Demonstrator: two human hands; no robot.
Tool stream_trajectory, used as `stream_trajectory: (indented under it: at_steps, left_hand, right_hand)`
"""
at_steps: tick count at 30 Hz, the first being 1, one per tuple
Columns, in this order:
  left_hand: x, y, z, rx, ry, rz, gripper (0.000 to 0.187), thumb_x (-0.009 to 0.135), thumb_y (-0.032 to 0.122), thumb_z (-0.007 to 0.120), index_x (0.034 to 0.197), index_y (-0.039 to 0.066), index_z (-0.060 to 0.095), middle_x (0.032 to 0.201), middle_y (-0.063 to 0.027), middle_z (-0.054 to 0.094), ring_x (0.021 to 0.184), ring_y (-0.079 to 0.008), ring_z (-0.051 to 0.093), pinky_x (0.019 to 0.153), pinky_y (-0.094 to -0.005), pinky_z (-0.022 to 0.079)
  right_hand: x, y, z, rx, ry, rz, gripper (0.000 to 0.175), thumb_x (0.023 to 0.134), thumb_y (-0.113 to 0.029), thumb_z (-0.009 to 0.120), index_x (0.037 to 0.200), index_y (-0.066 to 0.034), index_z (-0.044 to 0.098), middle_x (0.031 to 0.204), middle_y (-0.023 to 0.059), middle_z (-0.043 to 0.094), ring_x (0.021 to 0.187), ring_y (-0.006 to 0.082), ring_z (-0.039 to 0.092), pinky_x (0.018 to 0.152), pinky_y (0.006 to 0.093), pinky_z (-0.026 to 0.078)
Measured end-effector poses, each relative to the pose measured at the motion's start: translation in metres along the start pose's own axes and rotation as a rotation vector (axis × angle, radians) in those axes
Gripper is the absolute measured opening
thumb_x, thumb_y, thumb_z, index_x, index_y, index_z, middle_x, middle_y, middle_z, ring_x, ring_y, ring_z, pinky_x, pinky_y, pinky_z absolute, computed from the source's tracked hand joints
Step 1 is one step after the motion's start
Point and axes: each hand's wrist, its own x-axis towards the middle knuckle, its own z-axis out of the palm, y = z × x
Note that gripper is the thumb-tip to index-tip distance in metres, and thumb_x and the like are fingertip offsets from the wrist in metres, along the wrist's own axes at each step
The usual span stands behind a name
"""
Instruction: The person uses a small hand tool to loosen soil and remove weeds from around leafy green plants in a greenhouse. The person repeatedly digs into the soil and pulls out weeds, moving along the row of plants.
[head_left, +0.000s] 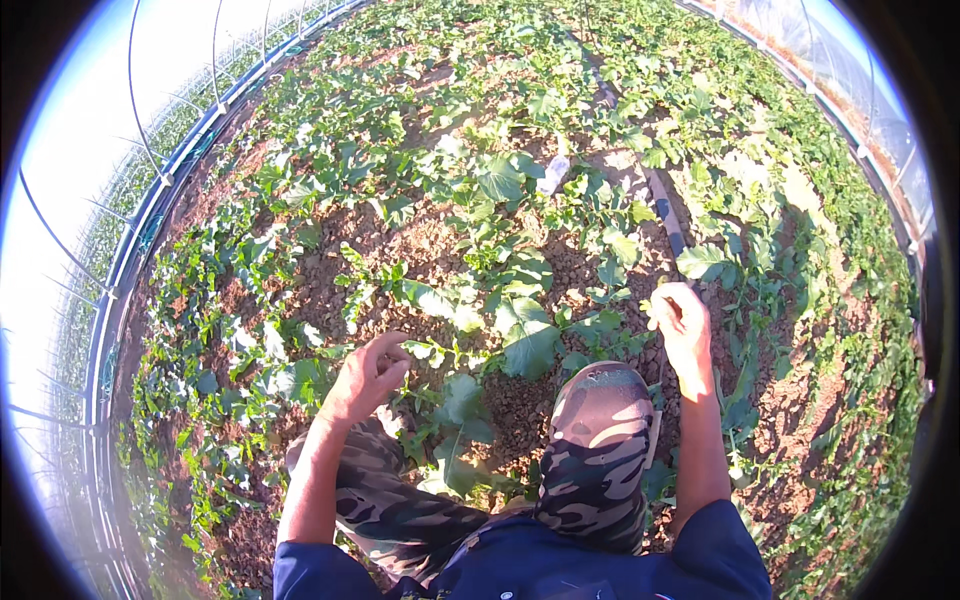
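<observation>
Leafy green plants (529, 341) grow from brown, crumbly soil (409, 240) before me. My left hand (373, 375) hovers over them at the left, above my bent knee, its fingers curled and thumb near the forefinger; whether anything lies between them I cannot tell. On the right, my right hand (681, 319) is closed in a pinch beside a broad pale leaf (701, 261), with a small yellowish leaf bit (646, 306) at its fingertips. A whitish, crumpled thing (553, 174) lies among the plants farther ahead.
A dark flat strip (664, 206), perhaps an irrigation tape, runs through the bed on the right. My camouflage-clad knee (600, 420) stands up between my arms. A greenhouse side rail (161, 184) with thin curved hoops borders the left, and another rail (814, 90) the right.
</observation>
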Motion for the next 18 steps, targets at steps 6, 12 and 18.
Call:
stream_trajectory:
  at_steps: [6, 12, 18]
  left_hand:
    - [-0.013, 0.089, 0.049, -0.531, -0.128, 0.398, 0.059, 0.095, 0.017, 0.064, 0.145, 0.001, 0.037, 0.124, -0.0103, 0.059, 0.090, -0.0127, 0.061, 0.080, -0.0283, 0.052]
    - [-0.023, 0.073, 0.062, -0.391, -0.109, 0.142, 0.039, 0.092, 0.008, 0.065, 0.127, -0.006, 0.056, 0.096, -0.0085, 0.070, 0.078, -0.0100, 0.064, 0.069, -0.0253, 0.055]
    - [-0.033, 0.041, 0.084, -0.435, -0.019, 0.098, 0.015, 0.087, 0.008, 0.067, 0.098, -0.002, 0.065, 0.077, -0.0062, 0.068, 0.066, -0.0108, 0.066, 0.057, -0.0251, 0.055]
  right_hand:
    - [0.009, -0.141, 0.106, -0.200, -0.660, -0.337, 0.008, 0.089, -0.008, 0.062, 0.093, -0.0021, 0.062, 0.072, 0.0079, 0.063, 0.062, 0.0157, 0.059, 0.057, 0.0310, 0.046]
    - [-0.023, -0.110, 0.125, 0.051, -0.869, 0.016, 0.008, 0.093, -0.005, 0.053, 0.095, 0.0003, 0.060, 0.073, 0.0039, 0.063, 0.062, 0.0105, 0.062, 0.051, 0.0237, 0.047]
    - [-0.038, -0.103, 0.138, -0.057, -0.916, 0.119, 0.013, 0.092, -0.006, 0.056, 0.103, -0.0012, 0.060, 0.077, 0.0081, 0.065, 0.063, 0.0131, 0.065, 0.053, 0.0271, 0.050]
